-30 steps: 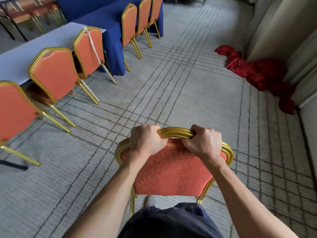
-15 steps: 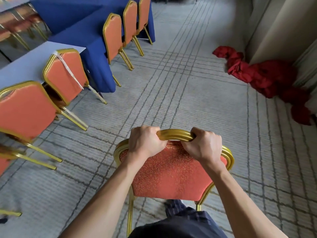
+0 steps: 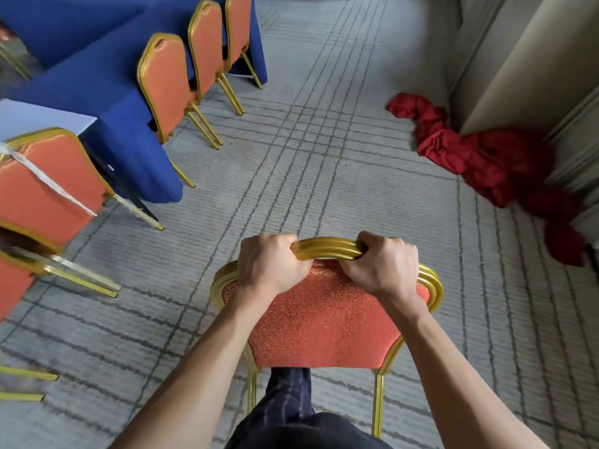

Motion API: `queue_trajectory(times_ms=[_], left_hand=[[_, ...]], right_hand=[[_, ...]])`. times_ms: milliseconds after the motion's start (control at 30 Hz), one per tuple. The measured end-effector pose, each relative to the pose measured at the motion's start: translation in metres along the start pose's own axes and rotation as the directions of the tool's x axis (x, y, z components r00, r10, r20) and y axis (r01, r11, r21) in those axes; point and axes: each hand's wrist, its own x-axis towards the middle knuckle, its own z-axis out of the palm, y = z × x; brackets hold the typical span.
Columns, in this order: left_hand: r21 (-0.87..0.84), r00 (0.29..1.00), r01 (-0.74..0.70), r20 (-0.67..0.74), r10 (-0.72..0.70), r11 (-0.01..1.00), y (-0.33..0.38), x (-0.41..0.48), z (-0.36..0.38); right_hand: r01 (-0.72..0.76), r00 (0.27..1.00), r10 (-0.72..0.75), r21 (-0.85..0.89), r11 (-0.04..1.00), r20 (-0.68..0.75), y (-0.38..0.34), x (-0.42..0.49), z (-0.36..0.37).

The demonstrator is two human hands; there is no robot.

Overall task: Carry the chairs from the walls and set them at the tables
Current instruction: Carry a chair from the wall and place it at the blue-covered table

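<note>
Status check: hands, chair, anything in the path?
Left hand and right hand both grip the chair by its top rail. Red cloth heaped off to the right.

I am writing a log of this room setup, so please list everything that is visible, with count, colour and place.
held chair: 1, orange with gold frame, bottom centre
chairs at the blue table: 3, orange and gold, upper left
strapped chair: 1, orange and gold with a white strap, left, at the white table
cut-off chair: 1, orange and gold, left edge
blue table: count unclear, blue cloth, upper left
white table: 1, white, left
red cloth: 1 heap, red, on the carpet by the right wall
carpet: 1, grey with dark lines, whole floor
wall: beige, right
left hand: grips the held chair's top rail
right hand: grips the same rail
leg: dark trousers, bottom
</note>
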Motion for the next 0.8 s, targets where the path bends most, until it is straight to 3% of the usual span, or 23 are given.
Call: queue_trajectory(times_ms=[300, 500, 800], left_hand=[[-0.047, 0.996, -0.055, 0.070, 0.058, 0.997, -0.036, 0.230, 0.065], [-0.063, 0.994, -0.102, 0.023, 0.103, 0.993, -0.040, 0.383, 0.096], [-0.037, 0.994, -0.078, 0.071, 0.081, 0.996, -0.030, 0.603, 0.182]], right_hand=[[-0.088, 0.996, 0.089, -0.080, 0.993, 0.009, 0.015, 0.214, 0.054], [-0.112, 0.993, 0.109, -0.054, 0.992, -0.054, 0.037, 0.358, 0.074], [-0.147, 0.989, 0.147, -0.011, 0.989, 0.011, 0.104, 0.576, 0.132]])
